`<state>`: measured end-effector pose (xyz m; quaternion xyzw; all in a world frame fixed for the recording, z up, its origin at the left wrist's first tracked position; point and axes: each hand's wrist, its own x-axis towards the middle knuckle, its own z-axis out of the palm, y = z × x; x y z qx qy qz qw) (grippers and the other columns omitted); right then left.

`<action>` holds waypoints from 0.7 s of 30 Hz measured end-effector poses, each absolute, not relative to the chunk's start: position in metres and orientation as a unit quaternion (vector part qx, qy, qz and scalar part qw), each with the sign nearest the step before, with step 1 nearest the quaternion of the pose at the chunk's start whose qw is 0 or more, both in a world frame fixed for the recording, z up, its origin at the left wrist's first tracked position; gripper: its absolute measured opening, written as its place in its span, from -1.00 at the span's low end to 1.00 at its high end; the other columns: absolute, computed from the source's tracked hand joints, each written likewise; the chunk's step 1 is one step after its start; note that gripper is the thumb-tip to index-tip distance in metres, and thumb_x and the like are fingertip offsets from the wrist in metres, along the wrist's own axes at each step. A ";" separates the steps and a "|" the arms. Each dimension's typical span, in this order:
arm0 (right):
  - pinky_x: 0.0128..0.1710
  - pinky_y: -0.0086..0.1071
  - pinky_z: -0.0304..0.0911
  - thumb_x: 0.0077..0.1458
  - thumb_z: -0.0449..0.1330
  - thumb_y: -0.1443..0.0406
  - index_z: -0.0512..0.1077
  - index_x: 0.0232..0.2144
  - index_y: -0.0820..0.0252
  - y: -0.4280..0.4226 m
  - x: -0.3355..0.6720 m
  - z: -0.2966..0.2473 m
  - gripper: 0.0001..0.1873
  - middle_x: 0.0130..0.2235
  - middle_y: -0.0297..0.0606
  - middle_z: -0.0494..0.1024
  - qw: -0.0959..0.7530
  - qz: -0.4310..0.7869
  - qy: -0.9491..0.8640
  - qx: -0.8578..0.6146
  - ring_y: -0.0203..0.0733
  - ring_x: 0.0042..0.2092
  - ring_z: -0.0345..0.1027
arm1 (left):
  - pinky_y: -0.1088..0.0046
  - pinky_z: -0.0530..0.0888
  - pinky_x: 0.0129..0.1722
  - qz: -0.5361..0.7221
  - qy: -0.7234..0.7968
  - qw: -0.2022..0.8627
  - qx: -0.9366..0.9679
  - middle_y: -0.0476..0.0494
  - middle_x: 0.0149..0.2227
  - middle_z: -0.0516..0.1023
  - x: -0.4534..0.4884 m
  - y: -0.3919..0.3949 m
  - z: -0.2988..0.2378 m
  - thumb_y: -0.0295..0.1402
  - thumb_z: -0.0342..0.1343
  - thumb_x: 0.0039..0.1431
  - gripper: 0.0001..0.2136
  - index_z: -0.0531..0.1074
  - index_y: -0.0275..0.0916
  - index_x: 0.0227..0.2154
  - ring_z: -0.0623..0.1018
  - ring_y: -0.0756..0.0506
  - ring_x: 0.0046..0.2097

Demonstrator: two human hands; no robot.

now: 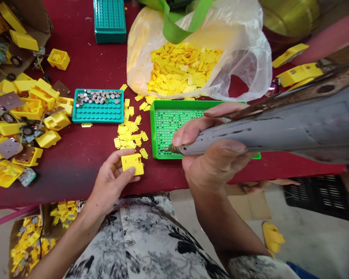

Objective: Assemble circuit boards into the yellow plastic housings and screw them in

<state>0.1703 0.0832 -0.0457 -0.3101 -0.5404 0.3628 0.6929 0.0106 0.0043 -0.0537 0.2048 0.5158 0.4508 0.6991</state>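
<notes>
on the red table (75, 174), yellow tabs (127, 133) lie scattered between a teal tray (74, 112) of button cells (97, 97) and a green tray (157, 128). the left hand (112, 182) grips a yellow plastic box (132, 164) just beside them; the right hand (212, 155) closes around a grey rotary tool (279, 135), its tip over the green tray.

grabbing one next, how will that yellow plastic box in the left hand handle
The yellow plastic box in the left hand looks rigid, keeping its square corners in the grip. It is probably light for its size, judging by the thin walls of the open yellow housings nearby. Its flat faces should stop it rolling, though it may slip.
</notes>
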 end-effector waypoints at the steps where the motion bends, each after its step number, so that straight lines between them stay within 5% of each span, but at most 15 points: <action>1: -0.67 -0.41 0.17 0.01 0.32 -0.08 0.46 -0.26 0.02 0.083 0.171 -0.046 -0.61 -0.58 -0.46 0.36 0.694 0.364 -0.540 -0.307 -0.32 -0.60 0.22 | 0.47 0.60 -0.27 0.451 0.516 0.699 0.204 -0.14 -0.17 0.60 0.011 0.004 -0.054 -0.36 0.35 -0.01 -0.61 0.43 -0.21 -0.09 0.61 -0.09 -0.16; 10: -0.67 -0.40 0.19 0.01 0.28 -0.14 0.45 -0.26 -0.04 0.083 0.170 -0.050 -0.59 -0.59 -0.47 0.28 0.686 0.332 -0.559 -0.326 -0.31 -0.61 0.23 | 0.48 0.59 -0.28 0.450 0.517 0.696 0.213 -0.12 -0.16 0.59 0.011 0.005 -0.054 -0.35 0.34 0.00 -0.63 0.45 -0.20 -0.09 0.59 -0.05 -0.20; 21: -0.67 -0.44 0.23 -0.01 0.36 -0.04 0.52 -0.23 0.06 0.082 0.175 -0.037 -0.60 -0.59 -0.50 0.41 0.719 0.381 -0.521 -0.259 -0.35 -0.61 0.27 | 0.48 0.58 -0.25 0.433 0.519 0.703 0.221 -0.13 -0.16 0.58 0.011 0.007 -0.055 -0.33 0.33 0.02 -0.61 0.41 -0.22 -0.08 0.60 -0.06 -0.18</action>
